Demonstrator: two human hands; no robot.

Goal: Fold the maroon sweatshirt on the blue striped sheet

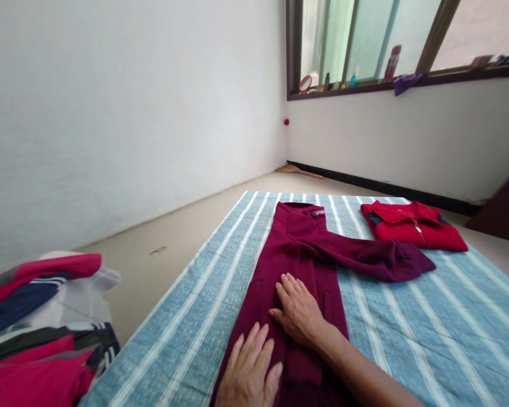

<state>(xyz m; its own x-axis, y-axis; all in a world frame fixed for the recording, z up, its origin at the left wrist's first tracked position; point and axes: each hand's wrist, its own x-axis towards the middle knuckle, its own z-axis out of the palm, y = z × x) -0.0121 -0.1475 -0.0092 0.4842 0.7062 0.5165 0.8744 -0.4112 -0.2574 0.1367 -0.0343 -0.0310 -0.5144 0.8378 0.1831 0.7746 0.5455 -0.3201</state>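
Note:
A maroon coat [286, 243] lies lengthwise on the blue-and-white striped cloth [203, 294], its collar at the far end. One sleeve [373, 257] stretches out to the right across the stripes. My left hand [250, 367] rests flat on the coat's lower left part, fingers spread. Farther up, near the middle of the coat, my right hand [297, 308] presses flat with its fingers extended. Neither hand grips the fabric. The coat's near end runs out of view at the bottom.
A folded red jacket [413, 226] with a zip lies at the far right of the cloth. Piled clothes [38, 345] in pink, navy and white stand at the lower left. Behind are a broom [299, 169] on the floor and a windowsill [365, 87] with small items.

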